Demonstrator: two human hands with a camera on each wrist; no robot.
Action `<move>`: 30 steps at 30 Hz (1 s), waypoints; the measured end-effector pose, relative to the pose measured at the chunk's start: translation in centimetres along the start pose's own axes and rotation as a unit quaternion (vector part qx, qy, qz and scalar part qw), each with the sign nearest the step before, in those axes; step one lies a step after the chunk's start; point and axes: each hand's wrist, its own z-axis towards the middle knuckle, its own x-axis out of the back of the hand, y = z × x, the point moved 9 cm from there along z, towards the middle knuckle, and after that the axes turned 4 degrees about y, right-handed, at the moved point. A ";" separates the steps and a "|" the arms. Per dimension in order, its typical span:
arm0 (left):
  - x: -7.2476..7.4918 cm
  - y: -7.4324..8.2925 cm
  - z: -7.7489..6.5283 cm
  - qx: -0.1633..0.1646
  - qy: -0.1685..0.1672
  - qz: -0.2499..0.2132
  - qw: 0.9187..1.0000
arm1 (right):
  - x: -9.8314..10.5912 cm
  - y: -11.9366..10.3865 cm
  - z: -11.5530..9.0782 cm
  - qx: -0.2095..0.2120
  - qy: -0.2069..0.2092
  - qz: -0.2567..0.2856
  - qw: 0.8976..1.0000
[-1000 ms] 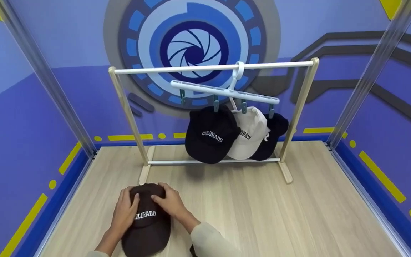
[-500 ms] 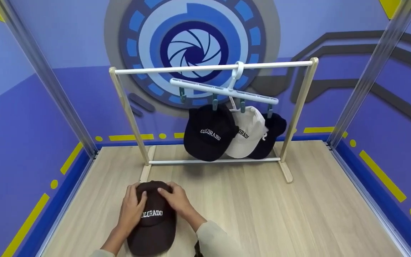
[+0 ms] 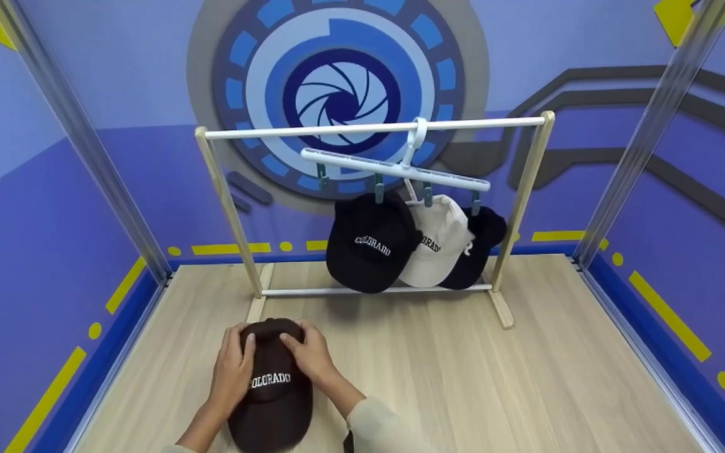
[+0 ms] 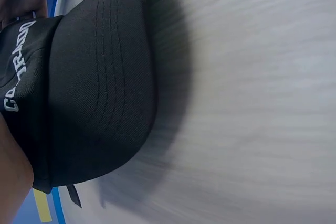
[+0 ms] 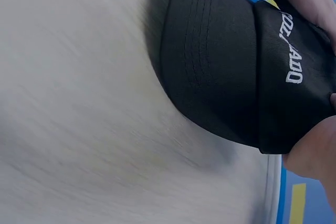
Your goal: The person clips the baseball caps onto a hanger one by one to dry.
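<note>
A dark brown baseball cap (image 3: 271, 402) with white COLORADO lettering faces up at the front left of the table, brim toward the person. My left hand (image 3: 230, 368) grips the left side of its crown, thumb on top. On the other side my right hand (image 3: 311, 355) holds the crown the same way, its fingers hidden behind the cap. Both wrist views show the cap's brim (image 4: 102, 87) close over the table, casting a shadow. Behind, a white clip hanger (image 3: 394, 168) hangs tilted from a rack, with a black cap (image 3: 372, 242), a white cap (image 3: 441, 242) and another dark cap (image 3: 479, 251) below it.
The wooden rack (image 3: 532, 201) with a white top rail stands toward the back of the wood-grain table (image 3: 557, 377). At the hanger's left end a green clip (image 3: 322, 176) hangs with no cap. Blue printed walls (image 3: 683, 251) and metal posts (image 3: 642, 126) enclose the table.
Both hands and the brown cap have shifted slightly to the right. The head view has tilted a little, so the rack sits lower in it. The grip looks the same.
</note>
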 end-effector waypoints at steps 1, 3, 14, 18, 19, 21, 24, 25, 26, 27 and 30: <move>0.0 0.1 0.0 -0.001 0.001 -0.001 1.000 | 0.1 -0.1 0.0 0.001 0.001 0.001 1.000; 0.0 0.4 0.0 -0.002 0.003 -0.002 1.000 | 0.4 -0.3 -0.1 0.009 0.002 -0.003 1.000; 0.0 2.3 0.6 -0.029 0.023 -0.004 0.999 | 1.6 -1.3 -0.1 0.018 0.010 -0.010 1.000; -0.3 2.9 0.7 -0.035 0.027 -0.006 0.999 | 2.1 -1.6 -0.1 0.026 0.015 -0.011 0.999; -0.4 3.0 0.7 -0.035 0.027 -0.007 0.999 | 2.3 -1.7 -0.1 0.028 0.016 -0.009 0.999; -0.6 3.2 0.7 -0.038 0.029 -0.009 0.999 | 2.6 -1.8 -0.1 0.027 0.018 -0.004 0.999; -0.8 3.7 0.7 -0.045 0.035 -0.014 0.998 | 3.0 -1.9 -0.2 0.024 0.021 0.002 0.999; -0.9 3.9 0.8 -0.048 0.036 -0.017 0.998 | 3.2 -1.8 -0.2 0.023 0.023 0.005 0.999; -1.0 4.1 0.8 -0.050 0.037 -0.019 0.998 | 3.4 -1.9 -0.2 0.022 0.025 0.009 0.999; -1.1 4.2 0.8 -0.052 0.037 -0.020 0.998 | 3.5 -1.9 -0.2 0.022 0.027 0.011 0.999; -1.4 4.7 0.8 -0.058 0.041 -0.020 0.997 | 4.1 -2.1 -0.2 0.022 0.035 0.019 0.999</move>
